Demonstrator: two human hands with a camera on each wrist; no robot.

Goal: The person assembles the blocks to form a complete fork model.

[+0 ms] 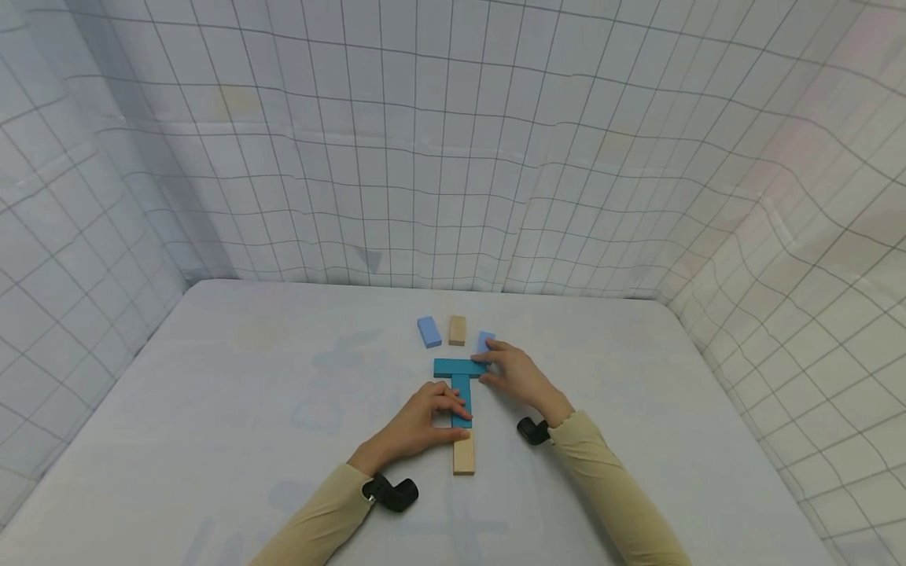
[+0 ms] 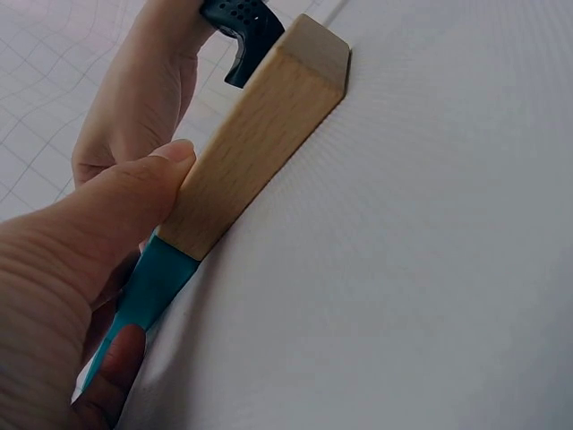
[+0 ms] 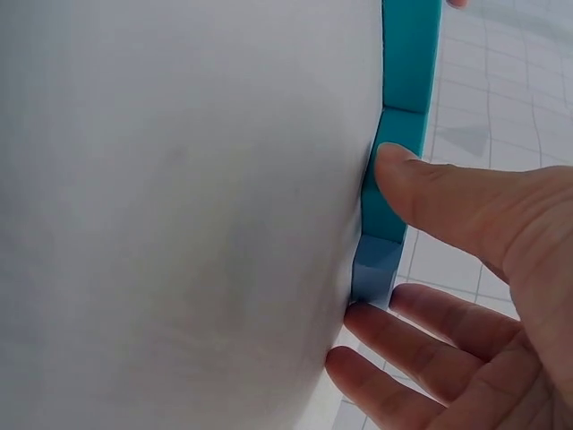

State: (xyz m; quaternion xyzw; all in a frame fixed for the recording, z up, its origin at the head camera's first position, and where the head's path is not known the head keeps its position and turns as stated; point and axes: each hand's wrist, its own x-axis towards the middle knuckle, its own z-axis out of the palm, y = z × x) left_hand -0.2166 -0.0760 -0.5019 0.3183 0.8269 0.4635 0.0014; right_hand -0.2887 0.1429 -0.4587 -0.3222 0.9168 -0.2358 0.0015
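Two teal blocks form a T on the white table: a crossbar (image 1: 453, 367) and a stem (image 1: 456, 384). A plain wooden block (image 1: 463, 460) continues the stem toward me, its end against the teal in the left wrist view. My left hand (image 1: 423, 420) lies over their junction, thumb touching the wooden block, fingers at the stem. My right hand (image 1: 520, 376) is at the crossbar's right end. Its thumb (image 3: 398, 161) touches the teal there, and its fingers reach a light blue block (image 3: 374, 260) beyond. In the head view these fingers partly cover that block.
Behind the crossbar lie another light blue block (image 1: 429, 332) and a second wooden block (image 1: 458, 330). White cloth (image 1: 453, 149) with a grid pattern hangs around the back and sides of the table (image 1: 248, 377). Both wrists wear a small black camera.
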